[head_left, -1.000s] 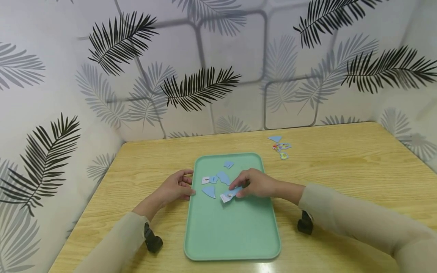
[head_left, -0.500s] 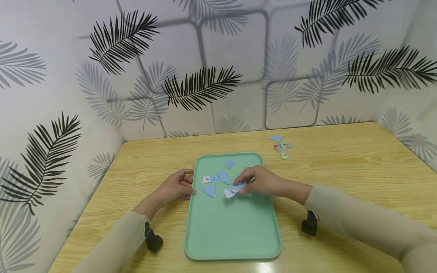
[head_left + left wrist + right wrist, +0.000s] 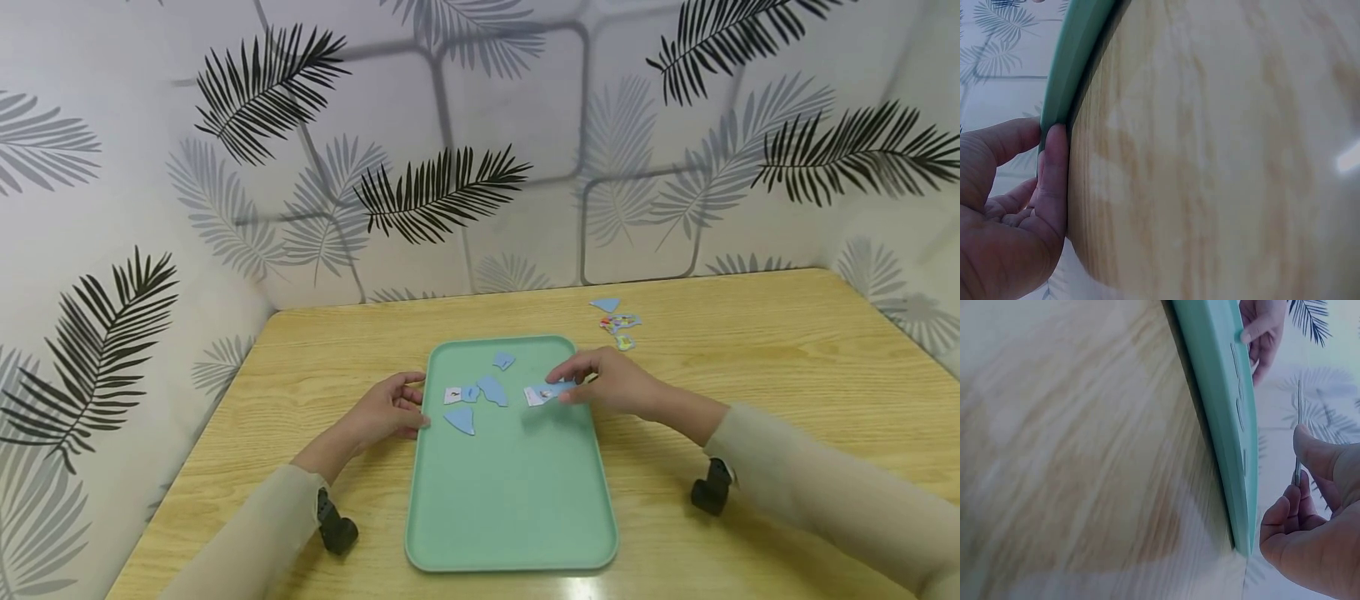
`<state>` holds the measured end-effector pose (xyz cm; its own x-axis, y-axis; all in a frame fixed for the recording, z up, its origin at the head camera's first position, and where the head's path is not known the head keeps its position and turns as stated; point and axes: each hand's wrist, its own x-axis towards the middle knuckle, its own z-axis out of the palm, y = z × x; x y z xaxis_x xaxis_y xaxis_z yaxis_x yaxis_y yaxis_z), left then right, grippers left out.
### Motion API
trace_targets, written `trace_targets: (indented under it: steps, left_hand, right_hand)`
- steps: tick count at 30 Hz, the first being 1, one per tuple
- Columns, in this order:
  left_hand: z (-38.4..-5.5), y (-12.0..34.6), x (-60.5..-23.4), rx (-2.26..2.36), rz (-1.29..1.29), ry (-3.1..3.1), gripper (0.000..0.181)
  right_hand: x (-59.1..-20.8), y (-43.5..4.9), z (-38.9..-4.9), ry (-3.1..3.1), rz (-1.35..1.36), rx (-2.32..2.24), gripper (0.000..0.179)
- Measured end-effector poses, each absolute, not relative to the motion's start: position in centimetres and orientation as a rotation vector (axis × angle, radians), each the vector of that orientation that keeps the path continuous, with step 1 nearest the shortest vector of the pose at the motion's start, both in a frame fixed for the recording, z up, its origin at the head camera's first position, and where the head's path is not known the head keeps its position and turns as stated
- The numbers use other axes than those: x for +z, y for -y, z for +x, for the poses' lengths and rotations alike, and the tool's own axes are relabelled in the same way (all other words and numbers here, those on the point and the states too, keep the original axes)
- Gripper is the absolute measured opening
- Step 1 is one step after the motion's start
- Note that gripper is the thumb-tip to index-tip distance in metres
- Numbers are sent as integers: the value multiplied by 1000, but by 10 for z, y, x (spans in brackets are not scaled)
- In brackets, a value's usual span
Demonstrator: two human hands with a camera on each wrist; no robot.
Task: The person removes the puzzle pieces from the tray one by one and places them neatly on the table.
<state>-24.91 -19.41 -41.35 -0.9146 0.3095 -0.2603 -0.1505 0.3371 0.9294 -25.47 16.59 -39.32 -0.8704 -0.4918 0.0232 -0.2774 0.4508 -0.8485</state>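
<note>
My right hand (image 3: 609, 382) pinches a light blue puzzle piece (image 3: 534, 396) with a white printed end, raised over the right side of the green tray (image 3: 510, 500). In the right wrist view the held piece shows edge-on between thumb and fingers, apart from the tray. My left hand (image 3: 384, 408) holds the tray's left rim; in the left wrist view, fingers lie against both sides of the rim (image 3: 1072, 69). Inside the tray, a white-and-blue piece (image 3: 453, 395) lies next to a curved blue piece (image 3: 492, 391). A triangular blue piece (image 3: 461, 420) and a small blue piece (image 3: 504, 360) lie apart.
Beyond the tray, on the wooden table (image 3: 735, 367), lie a blue triangular piece (image 3: 606, 305) and several colourful pieces (image 3: 621, 322). A wall (image 3: 510, 108) with leaf patterns stands behind the table. Each wrist wears a small black camera (image 3: 711, 487).
My right hand has moved right and away from me with the puzzle piece, off from beside the curved blue piece. The left hand and tray stay in place.
</note>
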Motion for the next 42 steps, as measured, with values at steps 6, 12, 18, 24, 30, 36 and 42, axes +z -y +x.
trace_targets:
  steps: [6,12,18,24,30,36,42]
  left_hand:
    - [-249,194,-413,1603,128,-2231,72]
    - [-249,192,-413,1593,124,-2233,72]
    - [-248,192,-412,1590,110,-2238,72]
    - [-247,193,-412,1598,133,-2231,73]
    - [-246,193,-410,1605,159,-2216,74]
    - [-246,193,-409,1598,154,-2221,75]
    - [-247,193,-409,1604,144,-2216,75]
  right_hand:
    - [-390,-185,-257,-2525,-598,-1420,27]
    - [-391,-205,-262,-2562,-488,-1448,29]
    - [-395,-222,-269,-2613,-436,-1431,31]
    - [-400,-234,-277,-2672,-390,-1360,30]
    - [-401,-246,-285,-2661,-384,-1316,31]
    - [-407,-258,-292,-2657,-358,-1280,32]
    - [-408,-265,-294,-2677,-359,-1248,31]
